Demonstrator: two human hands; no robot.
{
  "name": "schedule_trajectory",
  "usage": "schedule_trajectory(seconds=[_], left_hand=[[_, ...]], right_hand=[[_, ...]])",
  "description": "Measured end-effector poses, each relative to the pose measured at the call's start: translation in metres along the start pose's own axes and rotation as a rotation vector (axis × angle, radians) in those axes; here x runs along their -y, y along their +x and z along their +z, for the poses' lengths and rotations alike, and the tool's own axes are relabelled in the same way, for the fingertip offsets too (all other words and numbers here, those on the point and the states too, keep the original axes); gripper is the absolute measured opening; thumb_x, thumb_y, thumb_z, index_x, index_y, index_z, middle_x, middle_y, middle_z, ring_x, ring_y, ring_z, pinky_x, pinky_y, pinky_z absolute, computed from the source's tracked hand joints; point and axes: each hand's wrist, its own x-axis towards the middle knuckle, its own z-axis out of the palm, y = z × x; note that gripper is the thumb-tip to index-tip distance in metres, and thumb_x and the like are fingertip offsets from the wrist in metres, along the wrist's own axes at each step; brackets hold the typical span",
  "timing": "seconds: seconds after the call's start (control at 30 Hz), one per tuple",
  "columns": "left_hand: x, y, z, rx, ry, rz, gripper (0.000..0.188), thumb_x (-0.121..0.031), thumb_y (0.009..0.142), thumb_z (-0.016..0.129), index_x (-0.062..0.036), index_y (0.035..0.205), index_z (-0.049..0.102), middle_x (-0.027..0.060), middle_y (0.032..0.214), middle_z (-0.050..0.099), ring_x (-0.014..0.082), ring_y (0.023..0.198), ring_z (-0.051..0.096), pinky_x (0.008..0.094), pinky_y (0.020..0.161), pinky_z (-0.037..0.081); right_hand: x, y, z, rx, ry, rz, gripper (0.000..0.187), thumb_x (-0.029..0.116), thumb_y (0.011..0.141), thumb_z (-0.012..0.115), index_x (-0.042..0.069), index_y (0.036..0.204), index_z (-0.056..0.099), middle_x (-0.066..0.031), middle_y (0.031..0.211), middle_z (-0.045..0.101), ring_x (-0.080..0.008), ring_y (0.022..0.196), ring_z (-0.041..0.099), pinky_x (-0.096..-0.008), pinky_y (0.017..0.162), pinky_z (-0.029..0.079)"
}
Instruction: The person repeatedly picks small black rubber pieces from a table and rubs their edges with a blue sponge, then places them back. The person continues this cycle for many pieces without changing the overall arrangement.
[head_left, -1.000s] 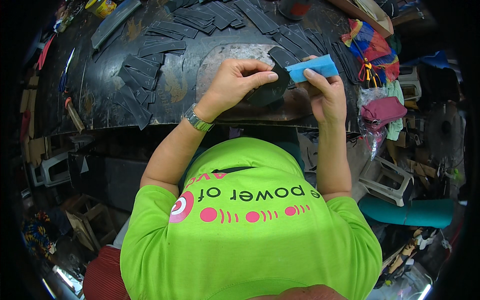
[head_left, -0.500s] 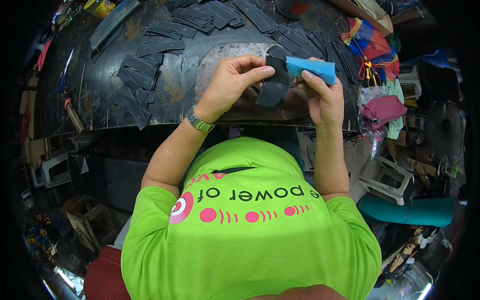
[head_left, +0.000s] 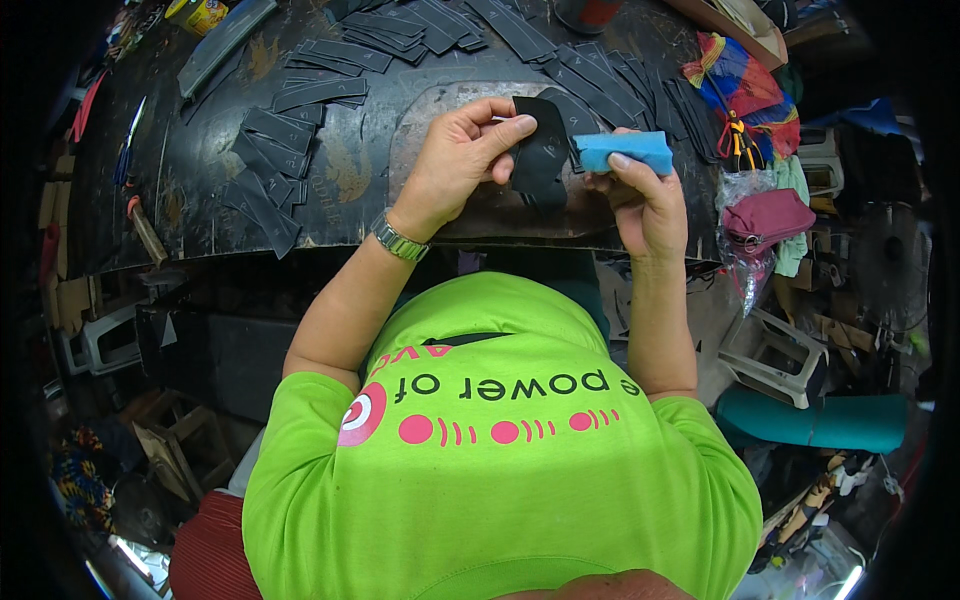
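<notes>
My left hand pinches a curved black flat piece, possibly leather, near its upper left edge, with the thumb on top. The piece hangs over the table and bears a small pale mark. To the right, my right hand grips a light blue block-shaped item, like foam or a wrapped handle. At its left end a short dark tip shows beside the black piece; I cannot tell whether they touch. The fingers under the blue item are partly hidden.
Many black strips lie in overlapping rows on the dark table. A worn board lies beneath my hands. Scissors and a wooden-handled tool are at the left. A maroon pouch hangs at the right edge.
The black piece has shifted slightly left and turned more upright in my left hand. My right hand has moved a little downward with the blue item, its tip now lower along the piece.
</notes>
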Motion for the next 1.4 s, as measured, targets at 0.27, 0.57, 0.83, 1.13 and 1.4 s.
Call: schedule_trajectory(seconds=[0.27,0.57,0.83,1.13,1.4], left_hand=[[-0.004,-0.004,0.01,0.049,0.093,-0.123,0.015,-0.01,0.087,0.069,-0.0008,0.098,0.066,0.0025,0.079,0.066,0.0056,0.066,0.062,0.0158,0.056,0.047],[0.0,-0.005,0.007,0.007,0.239,-0.014,0.015,-0.018,0.085,0.072,-0.0028,0.086,0.069,-0.001,0.074,0.065,0.0033,0.061,0.056,0.0167,0.055,0.042],[0.002,-0.004,0.008,-0.006,-0.015,-0.106,0.01,-0.01,0.085,0.071,-0.0021,0.091,0.068,0.0015,0.082,0.065,0.0051,0.069,0.059,0.0172,0.061,0.049],[0.007,-0.003,0.005,-0.054,-0.137,-0.112,0.01,-0.01,0.087,0.07,-0.0031,0.094,0.067,0.0039,0.086,0.068,0.0086,0.07,0.064,0.0191,0.063,0.052],[0.005,-0.001,0.005,-0.064,-0.161,-0.108,0.013,-0.01,0.088,0.069,-0.0037,0.098,0.065,0.0043,0.088,0.069,0.0093,0.072,0.065,0.0223,0.067,0.055]], right_hand=[[0.0,0.003,0.005,-0.014,-0.016,-0.028,0.032,0.004,0.081,0.068,-0.002,0.11,0.058,-0.0113,0.09,0.066,-0.0203,0.075,0.065,-0.0318,0.072,0.053],[0.004,0.002,0.0,-0.005,-0.167,-0.086,0.029,0.005,0.079,0.07,-0.002,0.106,0.061,-0.008,0.088,0.066,-0.0152,0.076,0.065,-0.0266,0.071,0.053],[0.0,-0.004,0.007,-0.062,0.004,-0.091,0.029,0.002,0.08,0.069,-0.003,0.107,0.06,-0.0101,0.093,0.066,-0.017,0.076,0.066,-0.0294,0.069,0.056],[-0.003,-0.004,0.006,-0.018,-0.089,-0.098,0.031,0.002,0.079,0.069,-0.002,0.109,0.06,-0.0096,0.091,0.066,-0.017,0.079,0.066,-0.0297,0.07,0.056],[-0.003,-0.001,0.009,-0.025,-0.041,-0.106,0.031,0.002,0.079,0.07,-0.002,0.108,0.06,-0.0101,0.092,0.066,-0.0168,0.079,0.066,-0.0293,0.069,0.056]])
